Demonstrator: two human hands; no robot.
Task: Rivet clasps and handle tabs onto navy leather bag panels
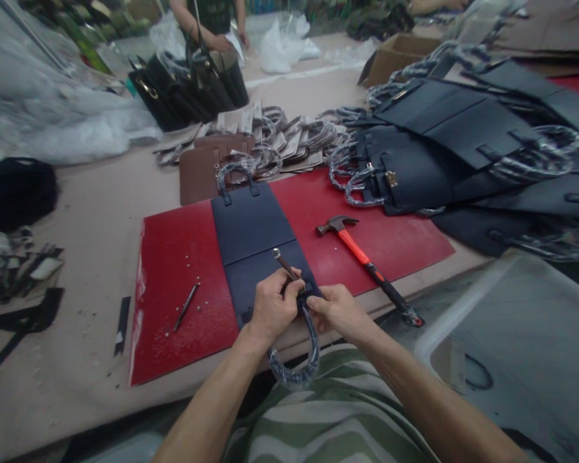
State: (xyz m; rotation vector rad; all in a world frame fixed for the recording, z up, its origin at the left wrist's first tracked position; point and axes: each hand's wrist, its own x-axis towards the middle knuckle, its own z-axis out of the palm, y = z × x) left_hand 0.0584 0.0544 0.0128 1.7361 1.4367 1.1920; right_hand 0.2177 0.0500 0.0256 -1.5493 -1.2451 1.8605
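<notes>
A flat navy bag panel (253,238) lies on the red mat (174,270), with a wrapped handle at each end. My left hand (271,307) is closed around a metal punch tool (284,262) that rests on the panel's near edge. My right hand (336,310) pinches that near edge where the plastic-wrapped handle (296,370) hangs over the table's front. An orange-handled hammer (367,263) lies on the mat to the right of my hands.
A thin pen-like tool (187,305) lies on the mat at left. Navy bags (444,141) are piled at the right, a brown bag (202,170) and tags behind. Another person (212,26) handles black bags at the far edge. A grey bin (521,334) stands at my right.
</notes>
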